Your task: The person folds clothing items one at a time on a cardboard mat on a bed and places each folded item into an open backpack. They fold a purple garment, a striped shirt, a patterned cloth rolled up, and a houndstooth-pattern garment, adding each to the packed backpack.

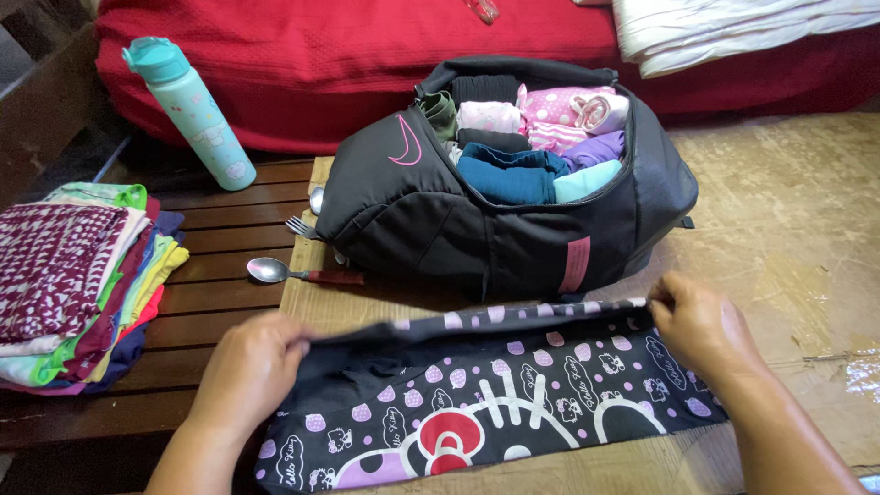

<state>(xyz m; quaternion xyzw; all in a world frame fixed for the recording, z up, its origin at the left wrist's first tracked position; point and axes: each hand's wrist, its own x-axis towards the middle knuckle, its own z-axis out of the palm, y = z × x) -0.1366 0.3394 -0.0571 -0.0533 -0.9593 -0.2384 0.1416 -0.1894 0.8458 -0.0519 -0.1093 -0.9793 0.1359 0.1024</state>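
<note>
We see one label: a pink rectangular patch [575, 264], upright on the black bag's [412, 220] near side wall, just above the patterned cloth [477, 403]; its print is too small to tell

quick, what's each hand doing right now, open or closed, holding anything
Left hand: closed, pinching the left end of the black patterned cloth.
Right hand: closed, pinching the right end of the same cloth's folded top edge.
</note>
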